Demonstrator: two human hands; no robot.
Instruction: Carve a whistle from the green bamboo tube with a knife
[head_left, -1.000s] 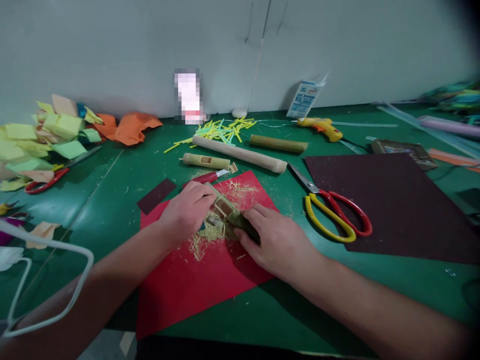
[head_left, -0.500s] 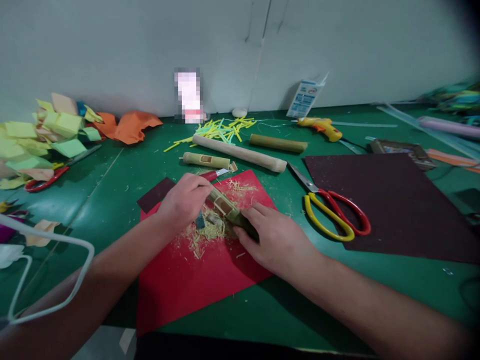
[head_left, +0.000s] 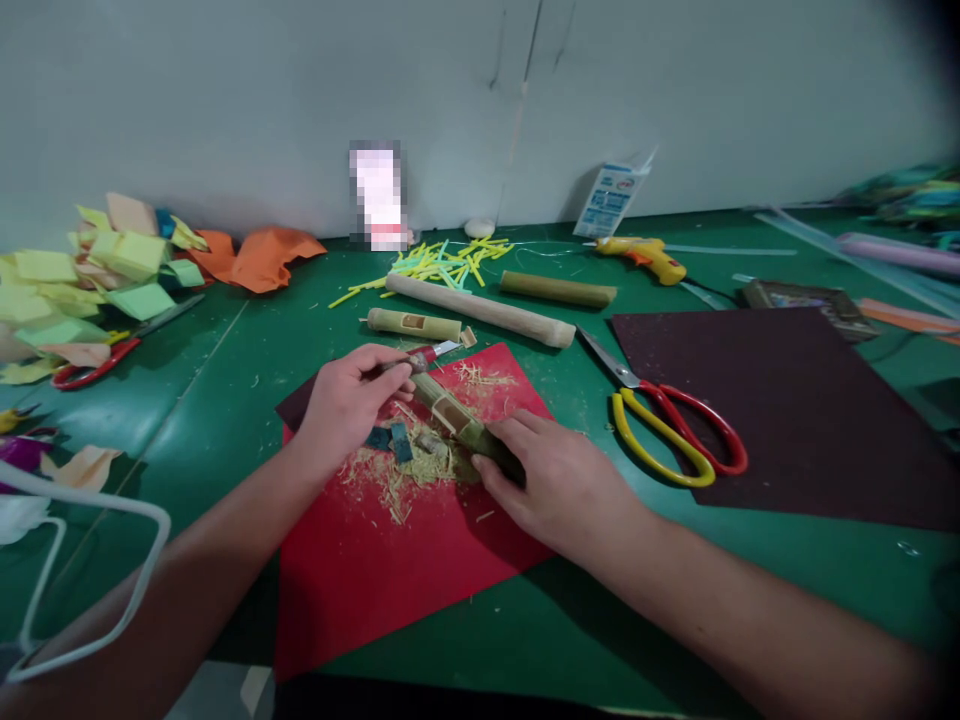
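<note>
My right hand [head_left: 551, 470] is wrapped round the lower end of a green bamboo tube [head_left: 454, 412], which lies slanted over a red sheet [head_left: 390, 590] and has a rectangular opening cut in its side. Beside the tube's far end, my left hand [head_left: 349, 400] pinches a small brownish, stubby piece [head_left: 397, 367]. It sits apart from the tube or only just against it; I cannot tell which. Pale shavings [head_left: 394, 485] and small dark blue pieces [head_left: 402, 442] lie beneath the tube. A red-handled craft knife [head_left: 442, 350] rests just past my left hand.
Behind lie a second notched bamboo piece [head_left: 412, 323], a pale wooden stick [head_left: 480, 308] and a short bamboo length [head_left: 559, 289]. Scissors [head_left: 667, 430] rest partly on a dark sheet [head_left: 795, 420] at right. A yellow glue gun [head_left: 649, 258] lies farther back. Folded papers [head_left: 90, 265] pile up left.
My left hand has drawn back slightly from the tube's far end, with the small brownish piece now showing between its fingers. My right hand keeps hold of the tube.
</note>
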